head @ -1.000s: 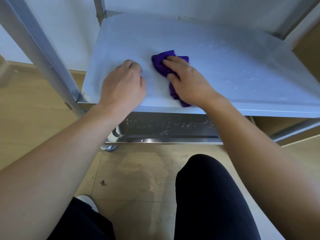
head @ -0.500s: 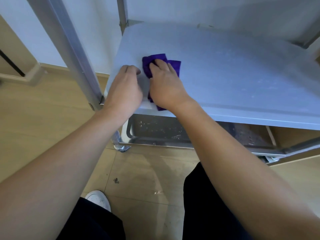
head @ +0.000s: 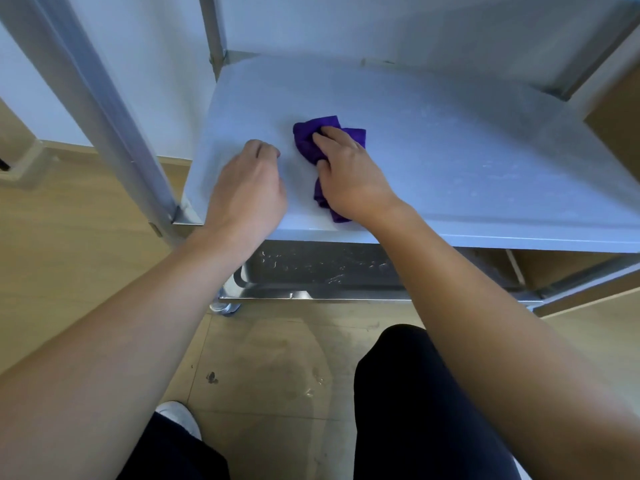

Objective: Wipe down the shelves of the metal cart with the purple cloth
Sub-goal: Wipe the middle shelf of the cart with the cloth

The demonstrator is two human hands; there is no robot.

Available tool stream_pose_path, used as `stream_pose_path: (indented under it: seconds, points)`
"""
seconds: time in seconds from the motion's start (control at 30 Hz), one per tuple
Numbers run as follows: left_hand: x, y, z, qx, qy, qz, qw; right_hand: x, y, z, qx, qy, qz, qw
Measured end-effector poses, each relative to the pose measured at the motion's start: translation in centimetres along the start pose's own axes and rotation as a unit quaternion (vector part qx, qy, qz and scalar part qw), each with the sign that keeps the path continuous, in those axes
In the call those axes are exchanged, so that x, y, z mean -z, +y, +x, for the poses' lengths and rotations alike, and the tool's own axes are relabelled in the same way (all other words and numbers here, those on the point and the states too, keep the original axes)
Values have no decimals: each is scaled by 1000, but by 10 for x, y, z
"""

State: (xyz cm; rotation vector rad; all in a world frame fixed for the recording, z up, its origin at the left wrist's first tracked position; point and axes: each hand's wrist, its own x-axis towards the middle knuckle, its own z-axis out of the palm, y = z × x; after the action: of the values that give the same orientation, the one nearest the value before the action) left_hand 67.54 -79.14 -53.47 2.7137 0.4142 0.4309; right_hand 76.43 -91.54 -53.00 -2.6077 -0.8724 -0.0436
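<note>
The metal cart's middle shelf (head: 467, 161) fills the upper half of the view, dull grey with faint wet streaks. My right hand (head: 349, 174) presses down on the bunched purple cloth (head: 308, 140), which shows past my fingertips and below my palm near the shelf's front edge. My left hand (head: 247, 188) rests on the shelf just left of the cloth, fingers curled under, holding nothing. The lower shelf (head: 318, 268) shows below with water drops on it.
The cart's upright posts stand at the front left (head: 104, 112) and back left (head: 213, 29). A caster (head: 225, 306) sits on the wooden floor. My knee in dark trousers (head: 408, 393) and a white shoe (head: 180, 417) are below. A white wall is behind.
My right hand has slid the cloth to the right, away from my left hand, opening a gap between the two. The left hand has stayed on the shelf.
</note>
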Motion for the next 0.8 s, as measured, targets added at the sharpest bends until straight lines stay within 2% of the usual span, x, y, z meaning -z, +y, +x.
stream_pose_path:
  seconds: [0.37, 0.47, 0.67, 0.8]
  points:
    - [-24, 65, 10, -92, -33, 15, 995, 32, 76, -17, -28, 30, 0, 999]
    - [-35, 80, 15, -86, -21, 4, 996, 38, 97, -21, -26, 43, 4, 999]
    - [-46, 80, 20, -60, -15, 16, 998, 57, 142, 0, -93, 26, -34, 995]
    - [-48, 79, 26, -35, -20, 20, 999, 44, 134, 24, -100, 23, -75, 992]
